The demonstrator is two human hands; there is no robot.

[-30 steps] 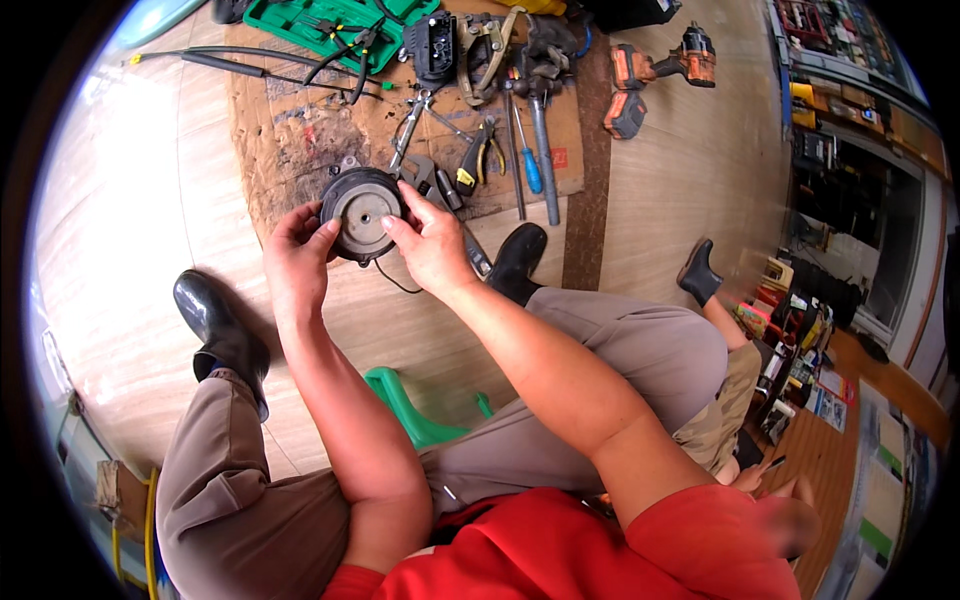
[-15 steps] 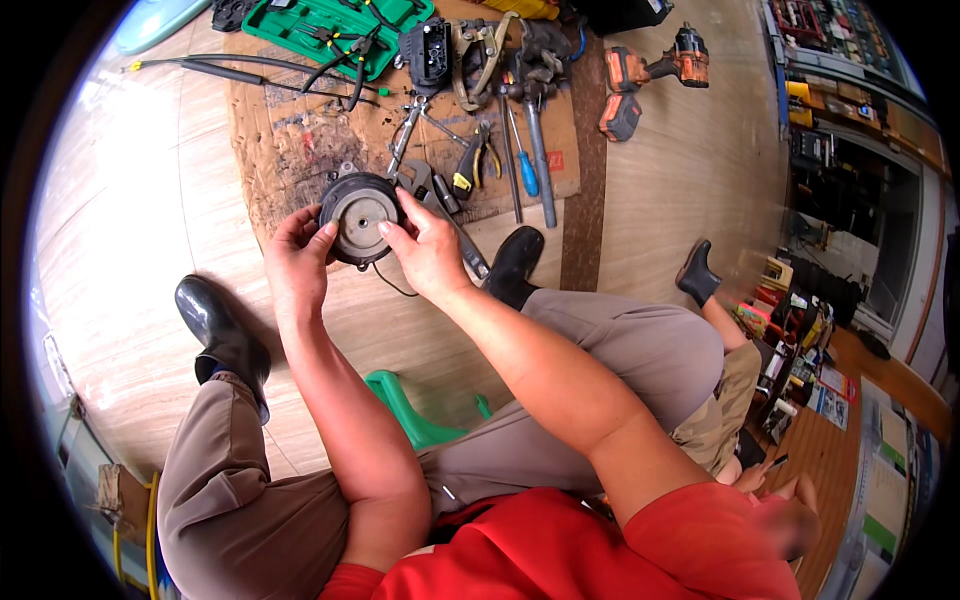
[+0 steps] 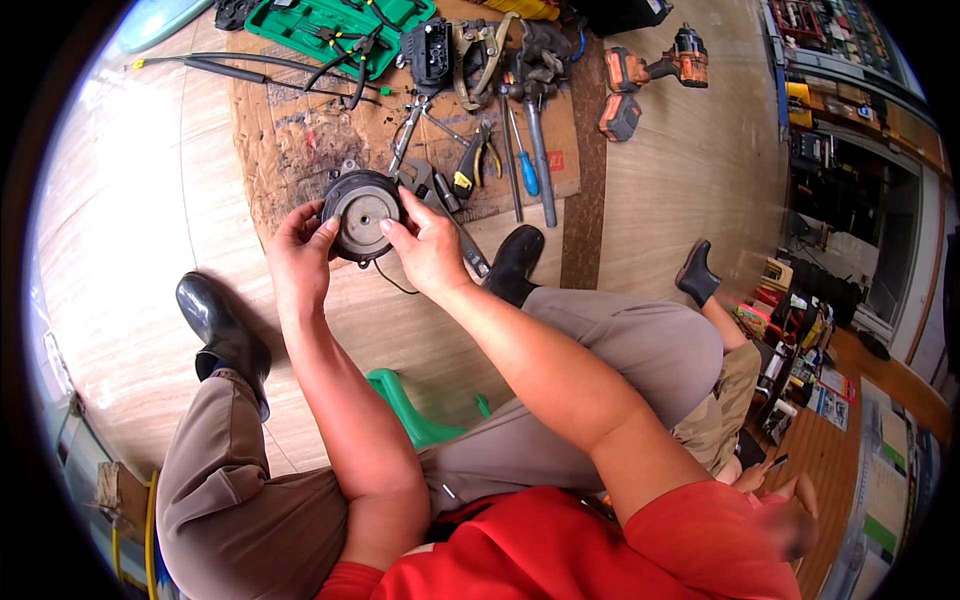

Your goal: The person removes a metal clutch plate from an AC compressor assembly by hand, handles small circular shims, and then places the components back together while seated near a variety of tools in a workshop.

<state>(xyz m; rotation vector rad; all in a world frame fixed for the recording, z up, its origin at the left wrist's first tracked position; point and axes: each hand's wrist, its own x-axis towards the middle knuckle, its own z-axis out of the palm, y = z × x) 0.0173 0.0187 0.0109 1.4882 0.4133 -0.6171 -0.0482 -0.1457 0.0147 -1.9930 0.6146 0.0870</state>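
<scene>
Both my hands hold a round grey metal disc with a black rim [image 3: 364, 219] above the near edge of the cardboard. It has a small hole at its centre and small lugs around its edge; a thin dark wire trails from below it. My left hand [image 3: 303, 243] grips the left edge, thumb on the rim. My right hand [image 3: 432, 247] grips the right edge, thumb tip on the grey face. Beyond my right fingers lies an adjustable wrench [image 3: 468, 250], partly hidden. A ratchet handle [image 3: 405, 140] and yellow-black pliers [image 3: 477, 165] lie farther off.
On the cardboard [image 3: 275, 150] are a blue screwdriver [image 3: 528, 172], a hammer [image 3: 540, 160], a puller [image 3: 480, 60] and a green tool case [image 3: 300, 28]. An orange impact wrench [image 3: 670, 65] stands right of it. A green stool [image 3: 410, 410] is beneath me; another person [image 3: 735, 390] sits at right.
Almost nothing differs. The disc and both hands have shifted very slightly to the right, with the same grip.
</scene>
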